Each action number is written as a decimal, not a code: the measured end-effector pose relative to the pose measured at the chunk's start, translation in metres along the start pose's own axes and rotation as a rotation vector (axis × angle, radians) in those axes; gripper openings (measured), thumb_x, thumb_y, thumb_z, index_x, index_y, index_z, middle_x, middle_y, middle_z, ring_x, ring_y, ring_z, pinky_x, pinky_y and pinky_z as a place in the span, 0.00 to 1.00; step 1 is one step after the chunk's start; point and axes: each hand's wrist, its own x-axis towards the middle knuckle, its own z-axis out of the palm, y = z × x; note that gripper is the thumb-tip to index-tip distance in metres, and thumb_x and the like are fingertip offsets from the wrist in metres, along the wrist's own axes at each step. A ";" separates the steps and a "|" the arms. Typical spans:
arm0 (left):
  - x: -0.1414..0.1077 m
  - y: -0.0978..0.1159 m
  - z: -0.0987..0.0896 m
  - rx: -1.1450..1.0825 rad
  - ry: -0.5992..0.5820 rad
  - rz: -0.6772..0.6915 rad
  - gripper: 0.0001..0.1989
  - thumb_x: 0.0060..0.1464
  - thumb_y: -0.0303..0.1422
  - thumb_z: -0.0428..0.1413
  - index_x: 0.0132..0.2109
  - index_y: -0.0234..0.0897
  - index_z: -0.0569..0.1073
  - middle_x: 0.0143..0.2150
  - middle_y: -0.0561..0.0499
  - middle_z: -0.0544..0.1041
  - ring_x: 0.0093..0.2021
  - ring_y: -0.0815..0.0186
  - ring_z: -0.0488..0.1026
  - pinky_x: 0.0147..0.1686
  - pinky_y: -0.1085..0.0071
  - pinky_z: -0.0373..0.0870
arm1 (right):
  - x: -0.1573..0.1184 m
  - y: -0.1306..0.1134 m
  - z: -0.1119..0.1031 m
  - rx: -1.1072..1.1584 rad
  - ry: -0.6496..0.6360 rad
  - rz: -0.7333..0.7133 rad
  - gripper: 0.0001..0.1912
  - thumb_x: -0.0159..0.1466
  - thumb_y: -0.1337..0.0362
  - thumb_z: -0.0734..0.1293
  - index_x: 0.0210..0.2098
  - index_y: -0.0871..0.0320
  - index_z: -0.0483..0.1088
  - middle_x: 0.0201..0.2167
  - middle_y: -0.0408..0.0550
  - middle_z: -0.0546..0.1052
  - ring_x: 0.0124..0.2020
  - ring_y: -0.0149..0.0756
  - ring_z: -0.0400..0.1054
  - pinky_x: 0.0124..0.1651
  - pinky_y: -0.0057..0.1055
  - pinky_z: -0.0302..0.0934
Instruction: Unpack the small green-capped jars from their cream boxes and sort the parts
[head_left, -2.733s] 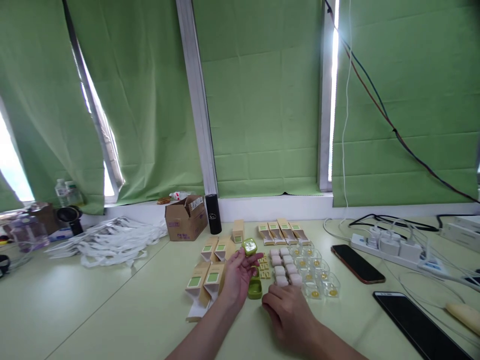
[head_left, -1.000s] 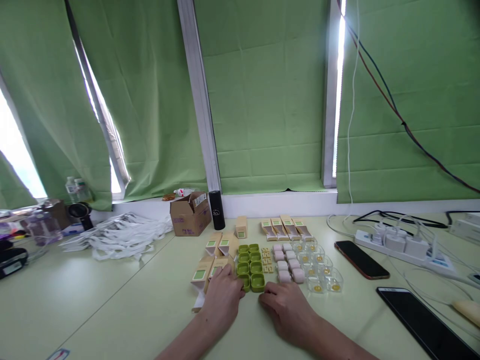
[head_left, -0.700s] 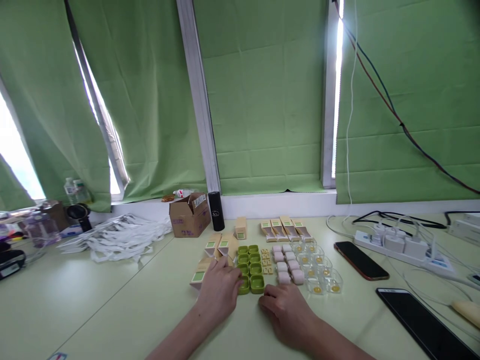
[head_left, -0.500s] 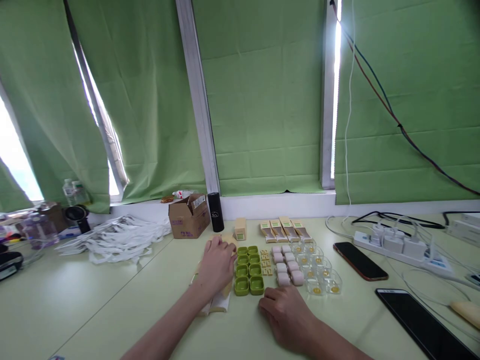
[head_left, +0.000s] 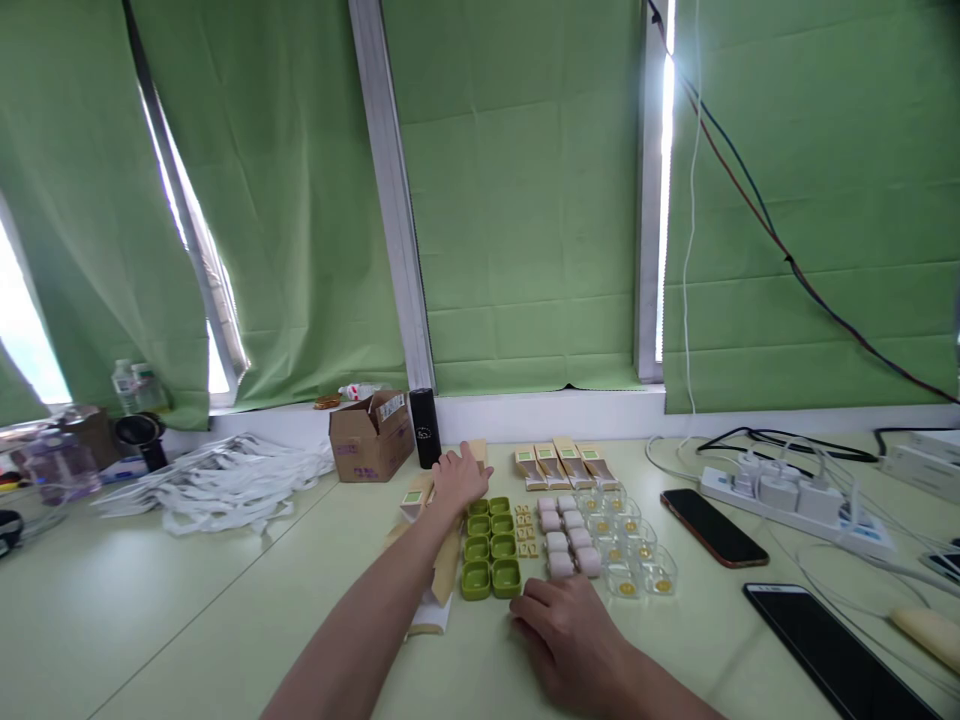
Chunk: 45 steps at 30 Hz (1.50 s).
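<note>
My left hand reaches forward to a small beige carton, thumb at its right and fingers at its left; the hand hides most of the carton. Under my left forearm lie several flat beige and white cartons. Green square cups stand in two columns to the right of them. My right hand rests on the table, fingers curled, with nothing visible in it. Just beyond it are tiny yellowish pieces, pale pink blocks and clear cups with yellow centres.
Several open beige cartons lie in a row at the back. A brown cardboard box and a black cylinder stand by the wall. White straps lie left. Two phones and a white power strip with cables are right.
My left hand has moved forward and right, from over the flat cartons to the small standing carton. My right hand has stayed in place. The view has shifted slightly.
</note>
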 end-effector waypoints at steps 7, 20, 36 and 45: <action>0.021 0.009 0.013 -0.048 0.036 -0.143 0.37 0.57 0.52 0.54 0.63 0.28 0.61 0.58 0.25 0.74 0.60 0.39 0.69 0.55 0.50 0.60 | 0.002 -0.001 -0.005 0.009 0.049 0.018 0.05 0.65 0.69 0.64 0.34 0.55 0.70 0.31 0.45 0.78 0.27 0.35 0.69 0.29 0.33 0.44; 0.004 0.015 0.003 -0.185 0.113 -0.036 0.22 0.59 0.30 0.52 0.58 0.25 0.62 0.48 0.28 0.79 0.55 0.43 0.74 0.54 0.54 0.61 | 0.003 0.009 -0.012 -0.007 0.182 0.059 0.12 0.69 0.68 0.60 0.47 0.56 0.74 0.32 0.48 0.79 0.29 0.38 0.71 0.31 0.32 0.54; -0.186 0.011 -0.040 -0.743 -0.076 0.494 0.25 0.59 0.31 0.56 0.61 0.41 0.59 0.58 0.40 0.72 0.59 0.52 0.70 0.59 0.54 0.69 | 0.012 0.061 -0.048 0.111 0.610 0.459 0.15 0.71 0.62 0.59 0.49 0.56 0.74 0.41 0.52 0.83 0.36 0.42 0.77 0.39 0.36 0.70; -0.212 0.003 -0.015 -0.608 -0.068 0.500 0.34 0.56 0.33 0.58 0.67 0.41 0.58 0.63 0.39 0.72 0.64 0.46 0.66 0.65 0.45 0.61 | 0.019 0.050 -0.078 0.093 0.058 0.470 0.17 0.61 0.71 0.64 0.48 0.50 0.73 0.40 0.44 0.80 0.38 0.41 0.75 0.40 0.35 0.66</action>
